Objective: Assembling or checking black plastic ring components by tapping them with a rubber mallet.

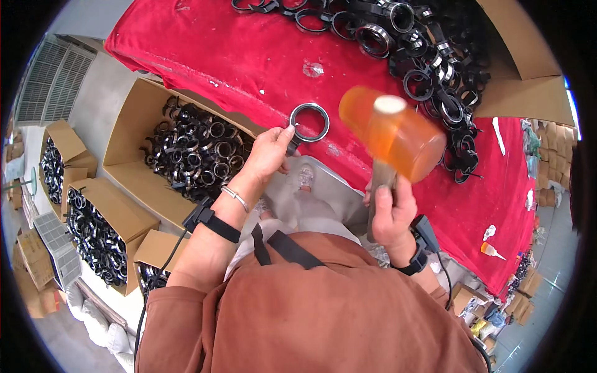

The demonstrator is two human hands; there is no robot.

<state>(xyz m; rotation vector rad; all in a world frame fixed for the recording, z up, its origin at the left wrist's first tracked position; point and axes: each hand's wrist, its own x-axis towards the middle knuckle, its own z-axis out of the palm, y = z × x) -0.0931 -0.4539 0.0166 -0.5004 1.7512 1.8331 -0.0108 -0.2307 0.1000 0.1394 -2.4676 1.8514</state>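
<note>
My left hand [271, 151] is closed on the short black handle of a ring-shaped part [310, 122], a black and silver ring lying at the near edge of the red cloth [236, 56]. My right hand [393, 211] grips the handle of a mallet [398, 133] with a translucent orange head. The mallet is raised to the right of the ring, apart from it, and its head is slightly smeared by motion. A heap of similar black and silver ring parts [429, 81] covers the far right of the cloth.
To the left, a large cardboard box [124, 140] holds many more ring parts, with smaller filled boxes [121, 208] beyond it. An open carton [516, 93] stands behind the heap. A small bottle with an orange end [490, 250] lies at the cloth's right.
</note>
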